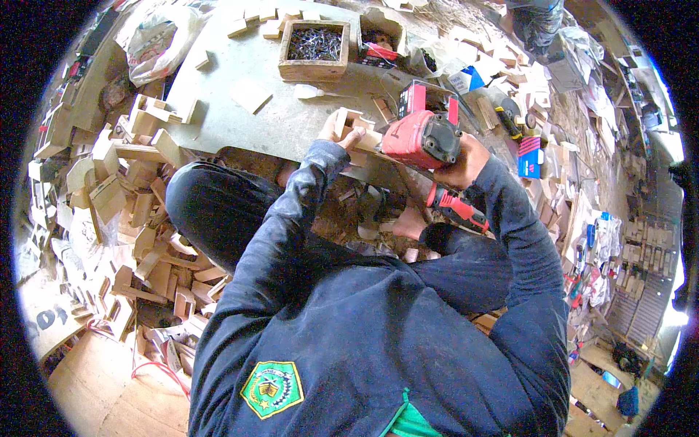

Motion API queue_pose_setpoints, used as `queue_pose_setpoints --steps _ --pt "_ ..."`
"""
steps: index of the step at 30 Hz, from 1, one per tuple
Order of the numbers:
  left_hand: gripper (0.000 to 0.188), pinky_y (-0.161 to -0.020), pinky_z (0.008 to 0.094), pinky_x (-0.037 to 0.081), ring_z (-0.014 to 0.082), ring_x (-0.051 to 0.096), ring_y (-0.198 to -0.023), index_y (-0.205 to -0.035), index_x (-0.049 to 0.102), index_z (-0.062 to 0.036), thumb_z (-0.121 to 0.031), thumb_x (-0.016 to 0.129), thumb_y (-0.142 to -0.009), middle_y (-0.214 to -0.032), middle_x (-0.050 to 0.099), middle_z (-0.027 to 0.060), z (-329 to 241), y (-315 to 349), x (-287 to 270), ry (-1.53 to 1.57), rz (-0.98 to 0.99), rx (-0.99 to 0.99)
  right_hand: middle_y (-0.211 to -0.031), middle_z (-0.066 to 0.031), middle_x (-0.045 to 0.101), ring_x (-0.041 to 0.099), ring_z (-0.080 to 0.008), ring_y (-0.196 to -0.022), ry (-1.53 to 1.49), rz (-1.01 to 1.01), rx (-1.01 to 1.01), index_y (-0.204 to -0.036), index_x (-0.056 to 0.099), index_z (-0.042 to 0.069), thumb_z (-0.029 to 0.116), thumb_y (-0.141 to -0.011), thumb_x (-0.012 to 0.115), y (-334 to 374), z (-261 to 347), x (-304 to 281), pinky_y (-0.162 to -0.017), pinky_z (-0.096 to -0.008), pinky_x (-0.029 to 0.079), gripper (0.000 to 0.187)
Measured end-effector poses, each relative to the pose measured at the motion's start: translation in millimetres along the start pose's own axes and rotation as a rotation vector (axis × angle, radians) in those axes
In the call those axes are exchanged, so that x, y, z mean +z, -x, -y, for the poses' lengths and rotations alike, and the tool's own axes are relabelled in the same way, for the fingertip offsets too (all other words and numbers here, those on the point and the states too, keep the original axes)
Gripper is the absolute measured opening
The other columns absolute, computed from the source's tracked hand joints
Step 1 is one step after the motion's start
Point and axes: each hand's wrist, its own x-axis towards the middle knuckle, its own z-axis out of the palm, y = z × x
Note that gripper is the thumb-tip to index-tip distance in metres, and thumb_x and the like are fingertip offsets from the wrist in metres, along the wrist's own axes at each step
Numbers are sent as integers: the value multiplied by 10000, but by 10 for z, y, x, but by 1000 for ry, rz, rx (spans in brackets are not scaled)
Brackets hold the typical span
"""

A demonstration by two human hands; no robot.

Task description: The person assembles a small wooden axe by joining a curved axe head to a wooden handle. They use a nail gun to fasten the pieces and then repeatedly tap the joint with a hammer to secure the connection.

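Observation:
Over the near edge of the low table, my left hand (336, 132) grips a small pale wooden block assembly (355, 124) with an open hollow in it. My right hand (466, 162) is wrapped round the handle of a red and black nail gun (416, 142). The gun's head is close beside the block, on its right; whether its nose touches the wood is hidden. Below the gun, a red and black power tool (460, 207) lies near my crossed legs. The grey table top (226, 80) carries a flat wooden square (251, 95) and a small white squeeze bottle (307, 91).
A wooden box (312, 71) full of nails stands on the table's far side, beside another box (393, 25) holding red items. Cut wood pieces (145, 240) pile up on the left. An angle grinder (510, 120) and a blue carton (531, 157) lie right, among scraps.

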Motion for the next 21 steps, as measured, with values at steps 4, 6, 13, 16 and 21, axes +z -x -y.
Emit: queue_pose_setpoints --steps 4,6,13,16,21 --pt "589 -912 347 458 231 533 -1101 -1314 455 -83 -312 703 -832 -1241 524 106 -156 58 -1 105 17 -91 -1129 -83 644 592 -189 -1058 58 -7 -21 -1199 579 63 38 -635 687 -17 14 -3 -962 -341 440 575" --pt "564 -877 361 483 228 546 -1079 -1309 459 -104 -302 700 -839 -1228 533 96 -95 37 13 194 32 -178 -1140 -82 641 590 -194 -1071 69 -4 -25 -1191 584 64 45 -643 706 -20 47 -2 -970 -343 436 562" --pt "499 -840 372 499 209 559 -1041 -1261 479 -113 -274 706 -847 -1161 563 75 164 -70 28 211 36 -30 -1142 -89 648 605 -212 -1069 -3 9 61 -1171 597 69 61 -683 714 1 108 -10 -983 -339 443 502" --pt "491 -872 359 479 215 553 -1047 -1237 492 -82 -286 706 -846 -1155 562 82 161 -73 23 183 42 9 -1127 -86 655 614 -211 -1054 -73 -18 81 -1170 593 68 69 -686 702 -28 31 -22 -978 -337 452 496" --pt "646 -615 369 554 247 604 -926 -1329 397 -133 -328 727 -809 -1112 584 118 135 -95 -8 43 27 -3 -1116 -85 660 628 -214 -1034 53 -29 135 -1178 584 64 99 -678 720 -49 -77 -53 -957 -337 471 519"
